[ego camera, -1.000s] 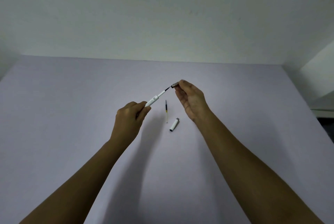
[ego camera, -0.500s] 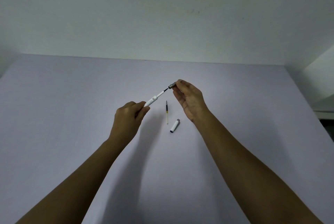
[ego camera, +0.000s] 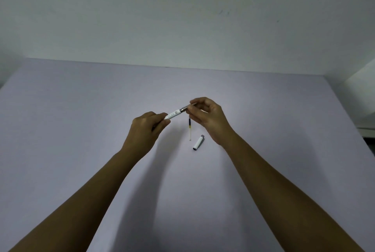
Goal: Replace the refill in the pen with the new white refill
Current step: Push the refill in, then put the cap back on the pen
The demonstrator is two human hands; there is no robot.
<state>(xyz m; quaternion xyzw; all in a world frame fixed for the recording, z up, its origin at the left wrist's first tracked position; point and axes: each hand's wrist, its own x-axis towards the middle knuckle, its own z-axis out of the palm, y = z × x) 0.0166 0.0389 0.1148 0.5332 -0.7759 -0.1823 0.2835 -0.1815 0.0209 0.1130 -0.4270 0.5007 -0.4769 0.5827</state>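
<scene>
A wide, flat lavender table [ego camera: 81,129] serves as the work surface, with the loose parts parked just beside the hands for easy reach. The left hand [ego camera: 145,129] closes its fingers around the slim white plastic pen barrel [ego camera: 172,114], steadying it while the right hand [ego camera: 207,117] pinches the grey metal tip section [ego camera: 184,108] against the barrel's mouth, probably screwing it on. The barrel likely holds the new refill, though it is hidden. A short white cap [ego camera: 198,142] and a thin clear refill with dark ink [ego camera: 190,128] lie on the table.
</scene>
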